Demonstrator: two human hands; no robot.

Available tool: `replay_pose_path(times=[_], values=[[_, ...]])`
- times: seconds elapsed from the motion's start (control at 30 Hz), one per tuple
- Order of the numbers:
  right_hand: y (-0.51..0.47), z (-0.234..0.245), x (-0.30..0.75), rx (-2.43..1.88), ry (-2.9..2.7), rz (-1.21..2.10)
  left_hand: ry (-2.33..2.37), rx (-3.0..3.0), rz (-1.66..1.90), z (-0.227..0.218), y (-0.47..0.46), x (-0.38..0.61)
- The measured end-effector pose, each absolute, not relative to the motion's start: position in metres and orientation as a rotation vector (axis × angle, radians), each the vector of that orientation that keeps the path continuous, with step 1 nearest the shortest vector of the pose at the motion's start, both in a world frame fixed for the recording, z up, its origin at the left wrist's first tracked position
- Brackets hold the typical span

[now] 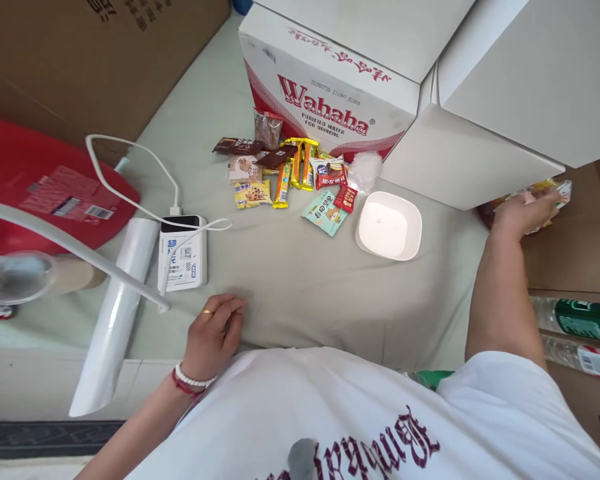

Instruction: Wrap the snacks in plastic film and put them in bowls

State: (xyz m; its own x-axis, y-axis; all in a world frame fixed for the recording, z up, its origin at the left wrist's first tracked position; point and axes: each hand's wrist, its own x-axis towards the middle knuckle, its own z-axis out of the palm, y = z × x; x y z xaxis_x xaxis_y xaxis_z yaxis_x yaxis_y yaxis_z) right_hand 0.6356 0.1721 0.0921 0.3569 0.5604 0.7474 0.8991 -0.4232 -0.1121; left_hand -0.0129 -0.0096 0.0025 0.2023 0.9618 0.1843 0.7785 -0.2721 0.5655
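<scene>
My left hand (215, 333) lies on the cloth-covered table near my body, its fingers curled in and nothing visible in them. Stretched far to the right, my right hand (527, 210) is closed over colourful snack packets (564, 192) beside the white boxes; what its fingers grip is hidden. A square white bowl (389, 227) with nothing inside sits right of the table's middle. Behind it and to its left is a pile of wrapped snacks: a mint-green packet (325, 212), a small red packet (346, 198), yellow sticks (282, 185), a yellow cookie packet (253, 194) and brown packets (237, 146).
A Wahaha water carton (325, 87) and white boxes (500, 147) stand behind. On the left are a power bank (183, 257) with a white cable (130, 200), a plastic roll (115, 320) and a red container (55, 187). Bottles (580, 320) lie at right.
</scene>
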Motion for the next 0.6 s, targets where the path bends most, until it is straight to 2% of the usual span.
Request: replay_pose_path(times=[0.07, 0.1, 0.2, 0.27, 0.47, 0.6], values=[[0.170, 0.101, 0.591, -2.079, -1.048, -0.847, 1.567, 2.100, 0.716, 0.007, -0.001, -0.002], [0.171, 0.104, 0.564, -2.036, -1.151, -0.758, 1.520, 2.094, 0.707, 0.008, 0.003, 0.004], [0.183, 0.108, 0.481, -1.871, -1.866, -0.204, 1.363, 2.109, 0.681, 0.003, 0.015, 0.026], [0.203, 0.102, 0.436, -1.832, -2.125, -0.033, 1.296, 2.165, 0.656, -0.003, 0.019, 0.037], [0.276, 0.063, 0.364, -1.941, -2.370, 0.066, 1.295, 2.240, 0.606, -0.011, 0.018, 0.043], [0.291, 0.061, 0.342, -2.124, -2.316, 0.126, 1.253, 2.179, 0.688, -0.010, 0.018, 0.037]])
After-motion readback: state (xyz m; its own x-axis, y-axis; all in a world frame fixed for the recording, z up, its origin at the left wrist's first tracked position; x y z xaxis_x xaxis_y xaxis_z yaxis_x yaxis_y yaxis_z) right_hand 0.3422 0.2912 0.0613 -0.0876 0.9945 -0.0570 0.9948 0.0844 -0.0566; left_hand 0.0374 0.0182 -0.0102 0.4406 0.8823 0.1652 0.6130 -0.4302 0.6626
